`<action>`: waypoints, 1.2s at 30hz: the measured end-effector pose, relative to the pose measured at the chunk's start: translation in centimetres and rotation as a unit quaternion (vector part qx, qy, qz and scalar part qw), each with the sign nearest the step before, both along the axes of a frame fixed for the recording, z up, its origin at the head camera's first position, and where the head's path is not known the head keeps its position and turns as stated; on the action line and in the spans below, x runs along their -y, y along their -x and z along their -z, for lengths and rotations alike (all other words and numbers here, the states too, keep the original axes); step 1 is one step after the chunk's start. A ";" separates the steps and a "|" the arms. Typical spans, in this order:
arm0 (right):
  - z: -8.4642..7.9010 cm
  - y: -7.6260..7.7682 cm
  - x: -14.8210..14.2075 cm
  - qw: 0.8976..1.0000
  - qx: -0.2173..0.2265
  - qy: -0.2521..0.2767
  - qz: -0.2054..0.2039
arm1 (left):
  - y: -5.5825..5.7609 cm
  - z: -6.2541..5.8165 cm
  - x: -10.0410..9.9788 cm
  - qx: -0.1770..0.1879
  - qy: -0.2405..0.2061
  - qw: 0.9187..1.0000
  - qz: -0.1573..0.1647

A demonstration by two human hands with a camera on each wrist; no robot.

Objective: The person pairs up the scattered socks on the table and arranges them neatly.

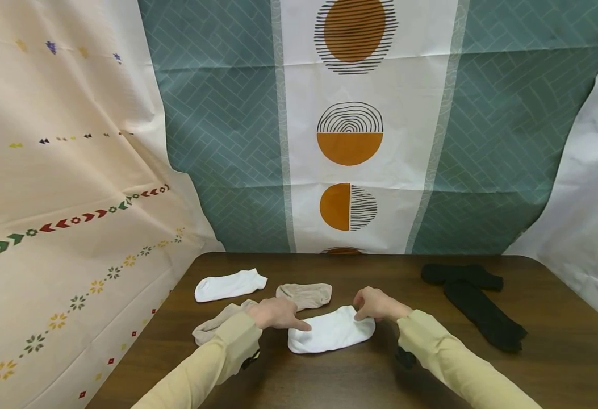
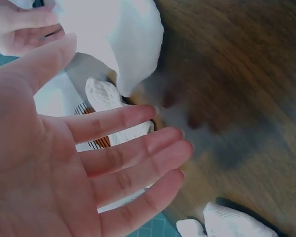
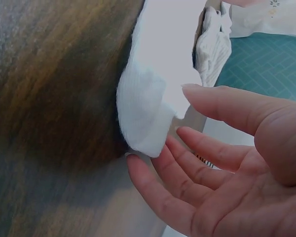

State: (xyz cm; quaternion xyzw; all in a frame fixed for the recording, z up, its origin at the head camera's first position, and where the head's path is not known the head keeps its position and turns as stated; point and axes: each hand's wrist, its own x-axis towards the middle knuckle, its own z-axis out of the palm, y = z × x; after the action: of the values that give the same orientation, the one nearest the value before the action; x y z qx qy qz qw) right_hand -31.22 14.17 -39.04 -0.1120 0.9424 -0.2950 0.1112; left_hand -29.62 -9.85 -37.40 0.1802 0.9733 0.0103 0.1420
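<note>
A white sock (image 1: 331,332) lies flat on the table between the two hands, tilted slightly up to the right. At its left end is my left hand (image 1: 275,314), thumb reaching over the sock's edge; the left wrist view shows its fingers (image 2: 138,148) spread and loosely straight, holding nothing. My right hand (image 1: 377,305) is at the sock's other end. In the right wrist view its fingertips come right up to the white sock's (image 3: 148,98) end, with the thumb apart from the fingers. A beige sock (image 1: 222,324) lies partly hidden behind the left hand.
Another beige sock (image 1: 309,295) lies just behind the white one. A second white sock (image 1: 229,285) rests at the back left of the brown table (image 1: 324,386). Two black socks (image 1: 457,275) overlap at the right. Patterned cloths (image 1: 227,142) hang behind the table.
</note>
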 end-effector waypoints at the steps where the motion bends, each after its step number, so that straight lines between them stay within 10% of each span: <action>1: 0.0 0.0 0.0 1.000 0.000 0.000 0.001 | 0.0 0.0 0.0 0.000 0.004 1.000 0.000; 36: 1.1 0.0 0.9 0.998 -0.061 -0.020 -0.008 | -0.7 1.2 -1.6 0.031 -0.082 0.995 0.046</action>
State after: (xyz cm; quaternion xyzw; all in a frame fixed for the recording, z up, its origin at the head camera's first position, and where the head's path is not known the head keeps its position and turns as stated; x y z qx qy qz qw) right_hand -31.26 13.25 -40.19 -0.1348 0.9522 -0.2678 0.0581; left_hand -28.94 -8.25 -38.61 0.2351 0.9551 0.0888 0.1571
